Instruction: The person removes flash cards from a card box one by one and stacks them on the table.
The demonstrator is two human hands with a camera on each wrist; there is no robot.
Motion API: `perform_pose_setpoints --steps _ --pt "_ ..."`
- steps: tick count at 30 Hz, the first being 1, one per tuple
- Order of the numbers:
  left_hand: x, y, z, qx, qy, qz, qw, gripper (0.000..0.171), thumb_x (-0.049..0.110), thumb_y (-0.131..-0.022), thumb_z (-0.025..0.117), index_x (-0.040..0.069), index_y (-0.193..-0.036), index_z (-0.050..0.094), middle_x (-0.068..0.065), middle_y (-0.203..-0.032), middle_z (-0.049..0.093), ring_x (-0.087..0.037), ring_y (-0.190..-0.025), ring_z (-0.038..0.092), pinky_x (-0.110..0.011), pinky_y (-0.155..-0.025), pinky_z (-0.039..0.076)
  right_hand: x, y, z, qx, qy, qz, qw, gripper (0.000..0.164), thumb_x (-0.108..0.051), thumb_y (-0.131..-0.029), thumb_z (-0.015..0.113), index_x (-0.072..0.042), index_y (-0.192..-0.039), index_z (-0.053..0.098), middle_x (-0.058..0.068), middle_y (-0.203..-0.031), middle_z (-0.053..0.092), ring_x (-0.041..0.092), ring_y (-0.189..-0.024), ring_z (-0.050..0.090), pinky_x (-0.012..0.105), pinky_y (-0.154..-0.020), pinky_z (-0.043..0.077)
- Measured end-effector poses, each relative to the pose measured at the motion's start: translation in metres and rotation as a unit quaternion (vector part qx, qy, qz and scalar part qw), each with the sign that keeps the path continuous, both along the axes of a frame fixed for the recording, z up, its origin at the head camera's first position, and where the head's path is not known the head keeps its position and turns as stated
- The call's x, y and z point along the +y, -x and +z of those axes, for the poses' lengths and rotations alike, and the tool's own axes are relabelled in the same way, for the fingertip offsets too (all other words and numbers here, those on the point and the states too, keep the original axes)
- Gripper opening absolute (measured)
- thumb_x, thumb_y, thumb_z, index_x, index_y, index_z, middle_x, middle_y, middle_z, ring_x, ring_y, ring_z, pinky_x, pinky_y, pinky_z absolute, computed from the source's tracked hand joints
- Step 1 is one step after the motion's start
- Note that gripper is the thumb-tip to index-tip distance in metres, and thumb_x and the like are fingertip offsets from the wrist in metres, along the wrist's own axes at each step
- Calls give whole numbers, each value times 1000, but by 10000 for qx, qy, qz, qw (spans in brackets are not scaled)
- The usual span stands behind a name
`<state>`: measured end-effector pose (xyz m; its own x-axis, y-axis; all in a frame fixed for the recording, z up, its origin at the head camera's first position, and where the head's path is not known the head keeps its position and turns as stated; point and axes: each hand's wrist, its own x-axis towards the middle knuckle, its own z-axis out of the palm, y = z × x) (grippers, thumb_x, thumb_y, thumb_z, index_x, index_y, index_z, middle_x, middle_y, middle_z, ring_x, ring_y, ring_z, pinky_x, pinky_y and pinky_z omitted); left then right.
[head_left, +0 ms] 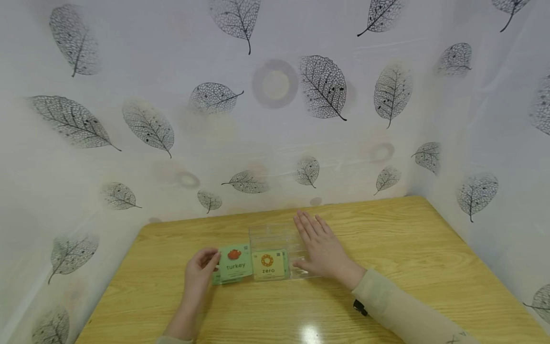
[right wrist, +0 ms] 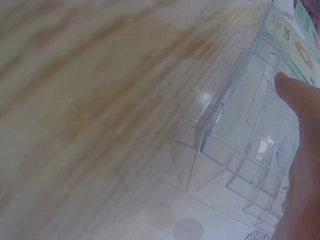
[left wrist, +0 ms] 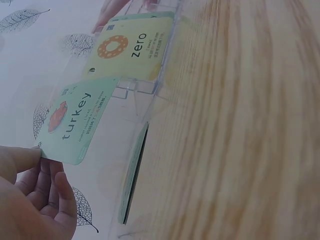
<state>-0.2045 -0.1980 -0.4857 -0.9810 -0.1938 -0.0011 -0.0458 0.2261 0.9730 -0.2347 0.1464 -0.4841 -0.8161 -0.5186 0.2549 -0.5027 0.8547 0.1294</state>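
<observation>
My left hand (head_left: 199,271) pinches a green card (head_left: 235,263) marked "turkey" by its edge, thumb on top. In the left wrist view that card is tilted up, above a thin green pile of cards (left wrist: 134,175) on the table. Just right of it stands a clear plastic card holder (head_left: 269,232) with compartments. A yellow "zero" card (head_left: 268,271) sits in the holder, with a green card edge showing behind it. My right hand (head_left: 323,251) rests on the holder's right part, fingers straight and thumb out; in the right wrist view the thumb lies over the clear plastic.
The wood-grain table (head_left: 386,239) spreads around the holder. A pale curtain-like sheet (head_left: 275,138) printed with dark leaves rises behind the table and along both sides. A black band (head_left: 360,307) is at the right sleeve.
</observation>
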Motion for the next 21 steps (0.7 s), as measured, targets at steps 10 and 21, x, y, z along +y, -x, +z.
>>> perform_pose_setpoints --steps 10,21 --pt "-9 -1 1 -60 47 116 9999 30 8 -107 63 -10 -131 62 4 -104 74 3 -86 63 -16 -77 57 0 -2 0 88 -4 31 10000 118 -79 -91 59 1 -168 18 20 -177 15 38 -164 23 54 -134 18" --pt "-19 0 -1 -180 47 247 9995 31 8 -107 62 -9 -133 60 7 -103 73 3 -86 63 -15 -78 57 1 -1 0 74 70 57 9999 118 -78 -91 60 0 -168 16 20 -177 16 37 -164 20 53 -134 15"
